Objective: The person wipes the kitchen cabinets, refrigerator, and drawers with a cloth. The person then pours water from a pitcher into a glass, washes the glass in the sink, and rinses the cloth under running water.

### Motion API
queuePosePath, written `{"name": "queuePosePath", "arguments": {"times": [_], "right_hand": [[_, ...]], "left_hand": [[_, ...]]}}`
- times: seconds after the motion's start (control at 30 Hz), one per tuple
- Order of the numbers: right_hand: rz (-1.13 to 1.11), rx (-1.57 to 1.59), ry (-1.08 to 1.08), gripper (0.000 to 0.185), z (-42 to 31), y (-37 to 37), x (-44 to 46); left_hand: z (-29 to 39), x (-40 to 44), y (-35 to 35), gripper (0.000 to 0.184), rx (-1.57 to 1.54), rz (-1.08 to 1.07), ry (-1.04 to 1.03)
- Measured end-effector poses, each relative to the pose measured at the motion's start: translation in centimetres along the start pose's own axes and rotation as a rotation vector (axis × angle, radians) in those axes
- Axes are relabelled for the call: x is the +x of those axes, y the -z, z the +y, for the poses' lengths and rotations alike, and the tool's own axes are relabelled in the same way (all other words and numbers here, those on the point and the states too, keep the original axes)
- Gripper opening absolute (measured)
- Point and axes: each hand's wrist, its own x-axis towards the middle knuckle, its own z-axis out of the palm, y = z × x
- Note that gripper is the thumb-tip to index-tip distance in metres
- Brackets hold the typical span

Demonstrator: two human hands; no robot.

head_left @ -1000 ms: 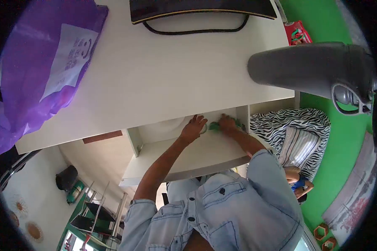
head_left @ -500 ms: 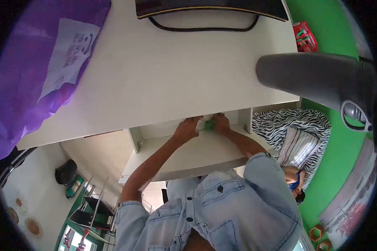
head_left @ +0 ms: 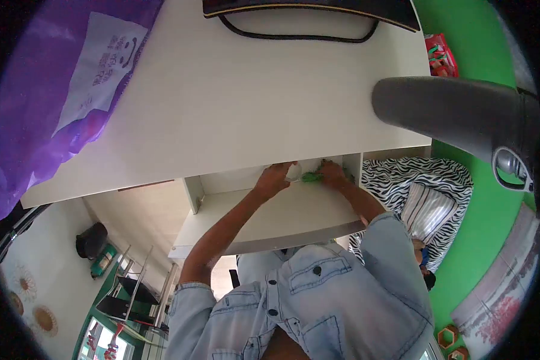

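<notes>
Both my hands reach into a white open drawer (head_left: 264, 219) under the tabletop. My left hand (head_left: 275, 177) is closed around a small white, rounded object (head_left: 294, 173), whose kind I cannot make out. My right hand (head_left: 333, 173) grips a green, feathery bunch (head_left: 311, 177) that looks like artificial greenery. It hangs to the left of my fingers, a little apart from the white object. The tabletop edge partly hides my fingertips and the back of the drawer.
On the white tabletop (head_left: 240, 96) lie a purple plastic bag (head_left: 48, 90) and a black item with a looped handle (head_left: 312, 9). A dark grey cylinder (head_left: 444, 105) juts in from the right. Beyond the drawer, a person lies near zebra-striped bedding (head_left: 384, 174).
My right hand has moved right with the green bunch, away from the white object. My left hand has shifted slightly right and still holds the white object.
</notes>
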Motion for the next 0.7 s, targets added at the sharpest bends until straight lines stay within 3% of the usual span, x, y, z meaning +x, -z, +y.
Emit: {"name": "queuePosePath", "arguments": {"times": [0.1,0.2,0.27,0.4,0.5,0.6,0.63,0.67,0.7], "right_hand": [[0.006,0.185,-0.281,0.029,0.0,1.3,-0.9],[0.006,0.063,-0.340,0.026,1.7,-3.5,1.5],[-0.113,-0.098,0.104,0.026,2.3,-2.1,1.6],[-0.660,-0.287,0.659,0.026,7.0,-3.4,3.8],[-0.216,-0.072,-0.243,0.023,4.0,1.2,0.3],[-0.110,-0.067,-0.312,0.022,-2.0,-1.9,1.3],[0.052,0.024,-0.288,0.027,-3.0,-4.3,2.6],[0.029,0.338,-0.328,0.026,-3.8,-7.3,4.2],[0.037,0.383,-0.366,0.025,-5.9,-7.9,4.9]], "left_hand": [[-0.9,0.9,-1.3,0.058,0.072,0.003,-0.104],[-2.6,2.3,-3.2,0.059,0.205,0.070,-0.234],[-2.8,2.7,-4.1,0.058,0.393,0.217,-0.299],[-0.1,1.2,-2.0,0.055,0.227,0.125,-0.186],[2.0,-2.6,3.1,0.053,0.146,0.064,-0.115],[4.1,-10.3,9.0,0.046,-0.025,0.141,0.014],[4.6,-13.1,10.5,0.043,0.011,0.264,0.095],[4.6,-16.1,11.5,0.040,0.048,0.376,0.175],[4.2,-19.0,11.8,0.039,0.158,0.508,0.238]]}}
